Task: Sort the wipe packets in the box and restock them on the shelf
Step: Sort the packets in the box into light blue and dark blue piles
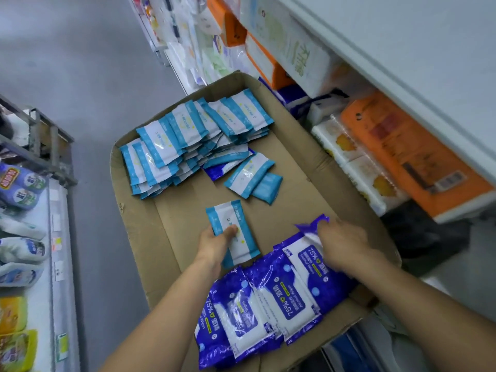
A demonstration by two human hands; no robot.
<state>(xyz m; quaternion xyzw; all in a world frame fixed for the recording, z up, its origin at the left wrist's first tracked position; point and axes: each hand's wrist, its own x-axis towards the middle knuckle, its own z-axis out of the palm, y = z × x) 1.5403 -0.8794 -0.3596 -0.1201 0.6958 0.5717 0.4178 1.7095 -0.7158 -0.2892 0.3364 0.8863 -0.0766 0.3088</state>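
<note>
We see a cardboard box (300, 146) on the floor beside the shelf (418, 84). Our left hand (214, 244) grips a light blue wipe packet (233, 232) by its near end, just above the box floor. Our right hand (342, 241) pinches the top edge of a purple wipe packet (312, 257), probably lifting it, though the blur hides the fingers. Three more purple packets (257, 307) lie at the near end; a pile of light blue packets (193, 138) fills the far corner.
</note>
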